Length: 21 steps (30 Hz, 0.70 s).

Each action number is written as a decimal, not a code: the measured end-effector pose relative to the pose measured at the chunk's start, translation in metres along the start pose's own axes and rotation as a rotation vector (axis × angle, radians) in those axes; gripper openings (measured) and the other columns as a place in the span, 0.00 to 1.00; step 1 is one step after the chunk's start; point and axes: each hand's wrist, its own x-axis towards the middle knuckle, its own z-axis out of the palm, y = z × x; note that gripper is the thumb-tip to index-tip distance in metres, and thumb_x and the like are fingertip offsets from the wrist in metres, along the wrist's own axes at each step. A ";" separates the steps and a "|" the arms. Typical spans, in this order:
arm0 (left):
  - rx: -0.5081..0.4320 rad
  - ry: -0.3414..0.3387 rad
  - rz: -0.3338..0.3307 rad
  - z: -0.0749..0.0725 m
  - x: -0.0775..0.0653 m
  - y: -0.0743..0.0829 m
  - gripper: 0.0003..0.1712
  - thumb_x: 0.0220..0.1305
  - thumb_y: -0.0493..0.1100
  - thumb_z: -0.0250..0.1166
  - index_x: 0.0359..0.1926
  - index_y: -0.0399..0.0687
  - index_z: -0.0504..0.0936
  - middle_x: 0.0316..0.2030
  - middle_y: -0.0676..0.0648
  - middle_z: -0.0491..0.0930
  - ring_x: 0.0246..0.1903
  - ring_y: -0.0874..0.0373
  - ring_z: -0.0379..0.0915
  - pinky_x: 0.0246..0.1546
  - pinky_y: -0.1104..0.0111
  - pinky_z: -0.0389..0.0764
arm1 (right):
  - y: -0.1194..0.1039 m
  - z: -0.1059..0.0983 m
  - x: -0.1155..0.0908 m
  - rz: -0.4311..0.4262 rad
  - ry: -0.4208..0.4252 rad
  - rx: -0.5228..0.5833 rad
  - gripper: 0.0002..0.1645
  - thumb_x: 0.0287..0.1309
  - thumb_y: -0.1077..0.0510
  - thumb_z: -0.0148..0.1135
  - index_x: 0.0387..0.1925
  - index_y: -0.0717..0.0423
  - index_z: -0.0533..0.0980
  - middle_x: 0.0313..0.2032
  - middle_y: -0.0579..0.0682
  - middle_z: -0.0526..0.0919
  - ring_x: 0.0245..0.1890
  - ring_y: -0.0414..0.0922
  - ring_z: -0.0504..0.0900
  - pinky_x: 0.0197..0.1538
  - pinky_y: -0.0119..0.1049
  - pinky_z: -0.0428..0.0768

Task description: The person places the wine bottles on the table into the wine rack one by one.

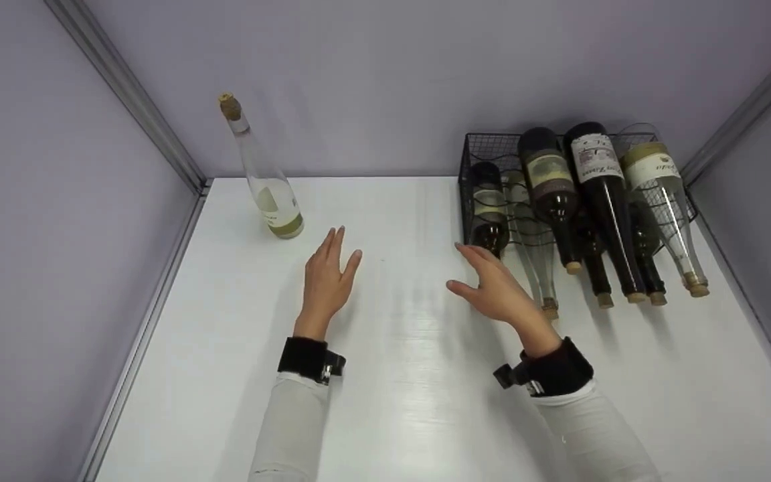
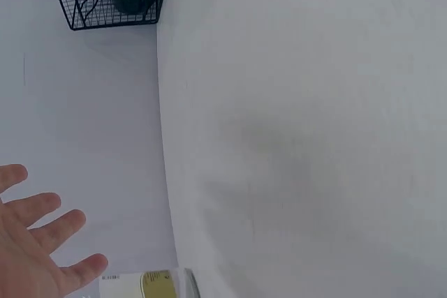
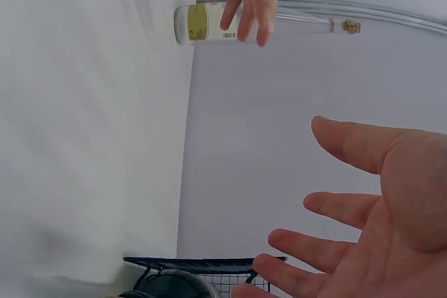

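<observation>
My left hand (image 1: 326, 280) hovers over the white table with fingers spread and holds nothing. Just beyond it, at the back left, a clear glass bottle (image 1: 277, 201) with a cork and a green-and-white label stands upright. My right hand (image 1: 496, 284), fingers extended, holds nothing either; in the head view it overlaps the lower left of a black wire wine rack (image 1: 464, 194). Several corked wine bottles lie in the rack, necks toward me, among them a dark bottle with a white label (image 1: 598, 157) and a clear one with a yellow-topped label (image 1: 653, 167).
The white table (image 1: 392, 388) is bounded by a pale back wall (image 1: 372, 87) and side walls with grey metal corner strips (image 1: 138, 100). Bottle necks stick out past the rack's front over the right side of the table.
</observation>
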 end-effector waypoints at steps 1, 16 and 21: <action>-0.006 0.011 -0.007 -0.003 0.002 -0.003 0.37 0.75 0.59 0.50 0.74 0.42 0.59 0.70 0.35 0.59 0.69 0.42 0.57 0.66 0.48 0.58 | 0.000 0.002 0.001 -0.001 -0.011 0.005 0.42 0.67 0.50 0.62 0.74 0.59 0.56 0.71 0.65 0.57 0.69 0.62 0.58 0.66 0.59 0.61; -0.384 0.180 -0.278 -0.051 0.034 -0.053 0.40 0.76 0.58 0.47 0.77 0.40 0.48 0.74 0.38 0.52 0.73 0.47 0.46 0.71 0.57 0.51 | 0.006 0.013 0.019 -0.010 -0.132 0.138 0.45 0.66 0.43 0.61 0.76 0.52 0.53 0.73 0.57 0.56 0.73 0.57 0.53 0.69 0.56 0.57; -0.403 0.227 -0.295 -0.064 0.044 -0.062 0.41 0.76 0.56 0.48 0.77 0.38 0.46 0.73 0.36 0.52 0.71 0.43 0.49 0.69 0.55 0.54 | 0.007 0.016 0.021 -0.016 -0.142 0.158 0.45 0.66 0.44 0.61 0.76 0.53 0.53 0.73 0.58 0.55 0.73 0.57 0.53 0.69 0.56 0.57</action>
